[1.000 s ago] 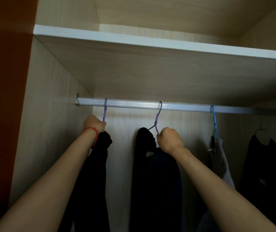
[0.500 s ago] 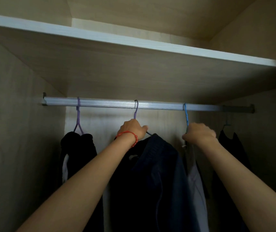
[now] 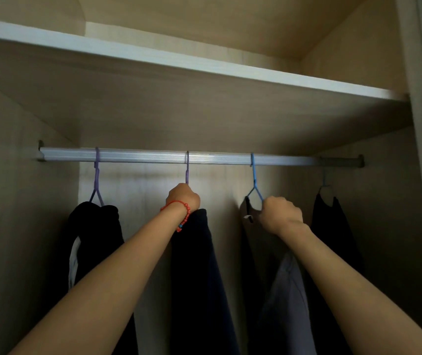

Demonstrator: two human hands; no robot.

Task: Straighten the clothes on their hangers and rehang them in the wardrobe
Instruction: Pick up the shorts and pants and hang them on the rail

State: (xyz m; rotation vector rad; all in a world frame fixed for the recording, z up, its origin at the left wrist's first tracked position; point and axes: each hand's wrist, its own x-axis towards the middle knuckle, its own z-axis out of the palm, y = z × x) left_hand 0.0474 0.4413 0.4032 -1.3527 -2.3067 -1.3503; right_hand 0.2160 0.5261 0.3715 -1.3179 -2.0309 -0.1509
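My left hand (image 3: 183,196) is fisted around the purple hanger (image 3: 187,166) on the rail (image 3: 220,159), my right hand (image 3: 281,213) gripping the blue hanger (image 3: 254,180).

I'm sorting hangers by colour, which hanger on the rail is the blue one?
The blue hanger, third from the left on the rail, gripped by the right hand. The two to its left are purple.
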